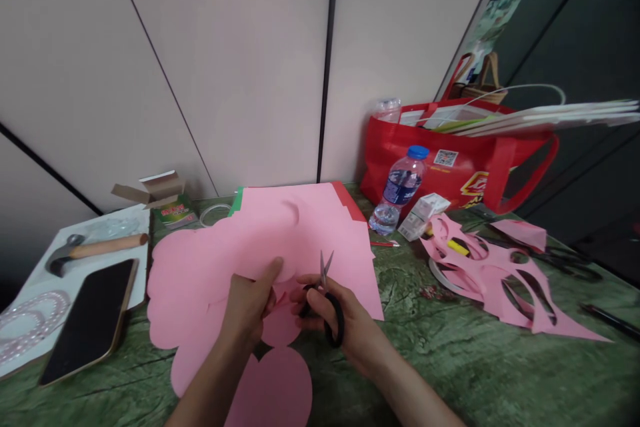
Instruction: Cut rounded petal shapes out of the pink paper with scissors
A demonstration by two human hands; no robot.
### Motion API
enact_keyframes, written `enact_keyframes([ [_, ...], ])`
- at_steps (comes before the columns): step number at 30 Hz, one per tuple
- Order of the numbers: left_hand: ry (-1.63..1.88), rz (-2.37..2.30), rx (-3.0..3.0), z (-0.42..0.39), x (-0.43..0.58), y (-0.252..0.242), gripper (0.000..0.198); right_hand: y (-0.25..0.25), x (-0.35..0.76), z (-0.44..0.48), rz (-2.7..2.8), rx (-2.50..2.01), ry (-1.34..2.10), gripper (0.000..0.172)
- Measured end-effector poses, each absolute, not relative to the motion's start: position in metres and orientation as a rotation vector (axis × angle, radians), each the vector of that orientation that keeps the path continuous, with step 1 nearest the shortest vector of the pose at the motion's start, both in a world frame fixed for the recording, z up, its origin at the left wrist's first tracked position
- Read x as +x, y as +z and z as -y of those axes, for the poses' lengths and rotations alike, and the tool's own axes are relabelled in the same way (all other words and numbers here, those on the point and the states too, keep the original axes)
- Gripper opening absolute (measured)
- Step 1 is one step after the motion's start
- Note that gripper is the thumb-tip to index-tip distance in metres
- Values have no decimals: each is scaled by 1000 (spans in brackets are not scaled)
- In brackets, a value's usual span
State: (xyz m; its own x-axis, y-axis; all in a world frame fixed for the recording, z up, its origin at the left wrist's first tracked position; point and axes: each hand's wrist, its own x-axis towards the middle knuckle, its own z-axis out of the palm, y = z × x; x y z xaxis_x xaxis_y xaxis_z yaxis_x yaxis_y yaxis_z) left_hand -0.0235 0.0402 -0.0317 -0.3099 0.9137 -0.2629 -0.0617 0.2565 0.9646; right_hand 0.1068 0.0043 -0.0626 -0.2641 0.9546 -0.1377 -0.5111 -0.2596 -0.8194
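Scissors [334, 320] with black handles are in my right hand [345, 310], fingers through the loops. Their short metal blades point up and away from me, slightly apart. My left hand [250, 307] pinches a pink paper piece [286, 267], thumb on top and fingers curled beneath. That piece has rounded edges and lies over other pink paper, so its full outline is hard to make out. Scalloped pink paper [185, 280] spreads to the left of my left hand. Nearer to me lies a rounded pink cut-out [280, 387], partly covered by my left forearm.
Pink paper offcuts [500, 274] full of holes lie at right. Behind them stand a water bottle [400, 190], a small white box [425, 214] and a red bag [435, 147]. On the left are a hammer [100, 248], a phone [90, 320] and an opened carton [173, 204].
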Motion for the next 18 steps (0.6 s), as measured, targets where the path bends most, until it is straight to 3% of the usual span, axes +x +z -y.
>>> enact_keyframes([
  [6,1186,-1604,949,-35,-24,-24,40,-61,107,-4,672,-757,2008,41],
  [10,1227,-1570,914,-34,-24,-23,19,-62,106,-5,665,-792,1957,44],
  [18,1390,-1219,751,-37,-20,-27,27,-65,105,-2,738,-748,1894,28],
])
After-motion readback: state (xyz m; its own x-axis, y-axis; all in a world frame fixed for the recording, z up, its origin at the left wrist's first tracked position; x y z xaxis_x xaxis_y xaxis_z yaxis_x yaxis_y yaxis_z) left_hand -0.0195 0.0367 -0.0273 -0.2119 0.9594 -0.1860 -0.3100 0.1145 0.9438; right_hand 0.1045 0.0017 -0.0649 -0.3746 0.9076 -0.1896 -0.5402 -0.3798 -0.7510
